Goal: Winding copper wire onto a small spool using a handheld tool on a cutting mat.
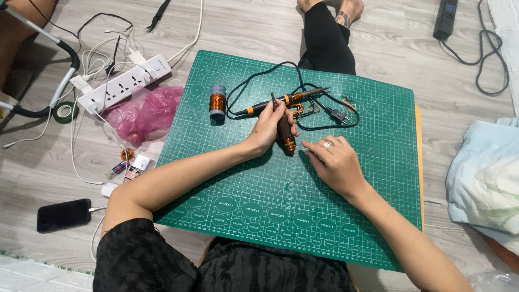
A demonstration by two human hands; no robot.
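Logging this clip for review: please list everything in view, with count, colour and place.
cutting mat: 1, green, on the floor
copper wire spool: 1, copper, mat's upper left
soldering iron: 1, black and orange, mat top, black cord looped beside it
wound coil: 1, dark and copper, in the left hand
power strip: 1, white, floor left
plastic bag: 1, pink, beside the mat
phone: 1, black, floor lower left
tape roll: 1, green, far left
left hand: gripping the coil
right hand: ringed, fingertips at the coil

Two hands [268, 127] [335, 162], perhaps two power strips [125, 82]
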